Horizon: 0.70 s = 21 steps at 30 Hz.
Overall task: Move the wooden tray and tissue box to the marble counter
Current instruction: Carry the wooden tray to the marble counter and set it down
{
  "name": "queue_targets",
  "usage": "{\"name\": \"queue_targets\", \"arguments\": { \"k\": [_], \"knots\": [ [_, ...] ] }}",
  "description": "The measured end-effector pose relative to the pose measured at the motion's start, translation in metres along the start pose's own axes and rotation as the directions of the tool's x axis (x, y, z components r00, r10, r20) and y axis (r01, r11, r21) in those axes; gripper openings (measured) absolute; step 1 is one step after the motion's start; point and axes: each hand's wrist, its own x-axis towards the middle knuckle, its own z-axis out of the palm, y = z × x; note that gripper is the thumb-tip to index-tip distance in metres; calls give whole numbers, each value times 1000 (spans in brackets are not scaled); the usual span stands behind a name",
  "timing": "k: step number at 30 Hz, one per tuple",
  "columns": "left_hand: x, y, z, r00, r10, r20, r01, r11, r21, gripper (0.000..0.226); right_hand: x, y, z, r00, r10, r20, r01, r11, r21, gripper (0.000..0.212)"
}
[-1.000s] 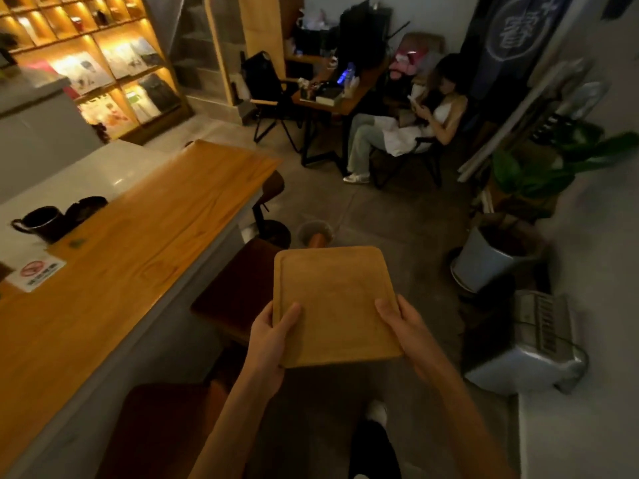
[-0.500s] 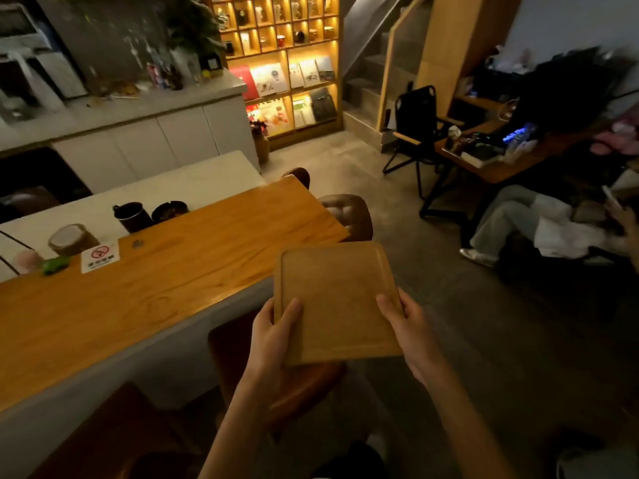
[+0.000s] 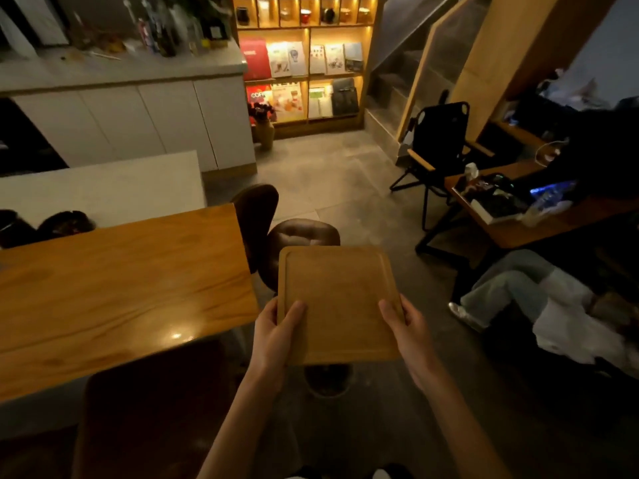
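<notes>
I hold a square wooden tray (image 3: 337, 302) flat in front of me, above the floor and a brown stool. My left hand (image 3: 276, 337) grips its near left edge, thumb on top. My right hand (image 3: 408, 330) grips the near right edge the same way. The tray is empty. The pale marble counter (image 3: 103, 188) lies to the left, behind the long wooden bar top (image 3: 121, 281). No tissue box shows in this view.
Brown bar stools (image 3: 301, 236) stand along the bar's end and below me. Two dark cups (image 3: 65, 224) sit on the marble. A seated person's legs (image 3: 511, 288) and a wooden table (image 3: 539, 223) are at right, a black folding chair (image 3: 439, 140) beyond. White cabinets and lit shelves fill the back.
My view has swung left: the bar's end and the marble counter are now closer, and the seated person has slid to the right edge. Both hands keep the same hold on the tray.
</notes>
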Motion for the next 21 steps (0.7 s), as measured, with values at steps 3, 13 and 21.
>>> {"name": "queue_targets", "arguments": {
  "k": [3,13,21],
  "knots": [
    [47,9,51,999,15,-37,-15,1000,7,54,72,-7,-36,997,-5,76,4,1000,16,36],
    [205,52,221,948,75,-308,-106,991,-86,53,334,-75,-124,956,-98,277,114,993,-42,51],
    [348,99,270,871,19,-492,-177,945,-277,51,520,-135,-105,887,-118,447,150,988,-38,42]
  ]
}}
